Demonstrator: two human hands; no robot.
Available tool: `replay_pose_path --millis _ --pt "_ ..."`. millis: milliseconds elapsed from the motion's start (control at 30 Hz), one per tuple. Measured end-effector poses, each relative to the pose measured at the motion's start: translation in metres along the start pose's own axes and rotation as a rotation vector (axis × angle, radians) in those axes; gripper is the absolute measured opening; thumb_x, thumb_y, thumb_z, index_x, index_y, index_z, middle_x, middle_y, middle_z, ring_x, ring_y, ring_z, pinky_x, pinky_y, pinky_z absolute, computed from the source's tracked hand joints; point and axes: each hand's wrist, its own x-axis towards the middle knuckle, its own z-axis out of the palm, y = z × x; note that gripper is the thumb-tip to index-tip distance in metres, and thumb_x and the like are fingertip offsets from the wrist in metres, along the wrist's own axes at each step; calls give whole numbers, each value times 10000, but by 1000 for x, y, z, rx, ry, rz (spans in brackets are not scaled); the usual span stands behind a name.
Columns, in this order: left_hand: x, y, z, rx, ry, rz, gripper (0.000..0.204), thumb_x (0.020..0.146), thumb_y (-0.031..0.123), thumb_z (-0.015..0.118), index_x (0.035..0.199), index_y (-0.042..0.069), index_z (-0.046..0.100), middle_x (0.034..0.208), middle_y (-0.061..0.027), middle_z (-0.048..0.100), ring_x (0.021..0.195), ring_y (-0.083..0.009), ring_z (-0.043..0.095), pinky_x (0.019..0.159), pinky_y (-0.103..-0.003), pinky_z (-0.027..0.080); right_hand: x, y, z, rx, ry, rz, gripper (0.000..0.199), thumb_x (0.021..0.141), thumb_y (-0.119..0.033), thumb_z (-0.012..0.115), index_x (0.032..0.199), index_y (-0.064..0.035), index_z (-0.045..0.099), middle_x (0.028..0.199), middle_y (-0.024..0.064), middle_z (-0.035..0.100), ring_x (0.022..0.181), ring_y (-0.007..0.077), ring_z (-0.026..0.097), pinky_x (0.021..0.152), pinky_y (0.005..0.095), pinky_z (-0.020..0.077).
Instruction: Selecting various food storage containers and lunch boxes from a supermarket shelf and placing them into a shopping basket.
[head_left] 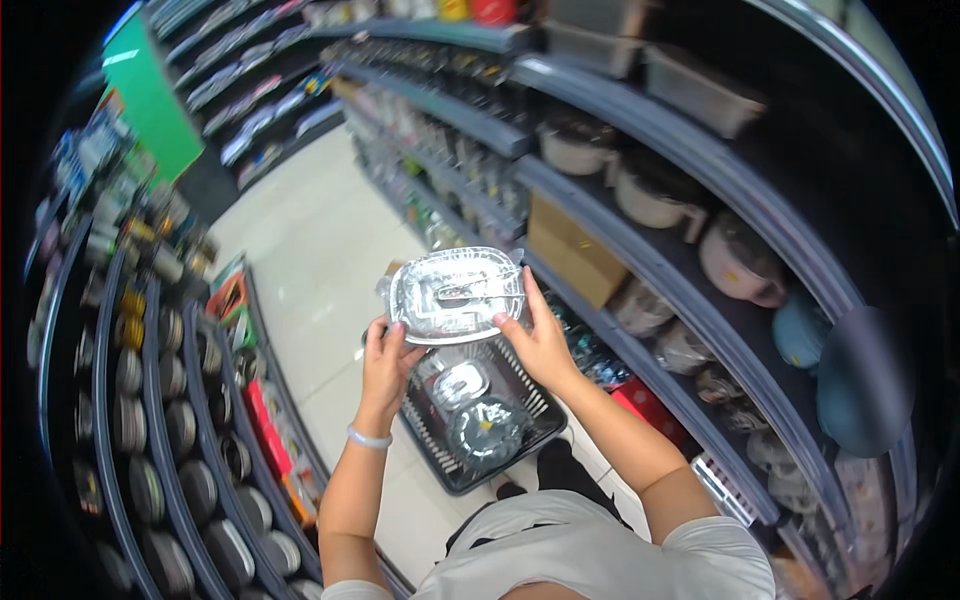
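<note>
Between my two hands is a rounded rectangular food container (455, 295) with a shiny lid, in clear plastic wrap. My left hand (388, 350) grips its near left corner, thumb on top. On the right edge, my right hand (537, 335) is closed with the thumb over the lid and the fingers along the side. Below it a black slatted shopping basket (535, 455) stands on the floor by my feet. Inside lie a round wrapped container (485, 432) and a smaller wrapped one (460, 384) with a shiny oval top. The held container hides the basket's far end.
To my right, grey shelves (690, 270) carry pots with handles (650, 190), a cardboard box (570, 248) and wrapped wares. On the left, racks hold stacked round tins or lids (130, 425). Pale floor tiles (300, 250) run up the aisle toward a green panel (155, 90).
</note>
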Motion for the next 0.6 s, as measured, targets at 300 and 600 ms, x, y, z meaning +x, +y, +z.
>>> replay_pose_path --millis 300,600 --pt "27 70 176 42 -368 166 297 901 252 473 1085 20 461 1000 -84 558 874 -168 578 749 -295 486 -5 -116 -160 -273 437 -186 590 822 -240 545 1273 67 321 977 263 583 889 271 605 774 316 440" --pt "53 99 386 288 -733 365 378 897 295 461 1095 -23 511 1013 -94 554 877 -175 566 775 -297 479 -11 -173 -334 -489 768 -173 517 831 -265 493 1173 116 424 1002 280 570 966 313 574 822 321 414"
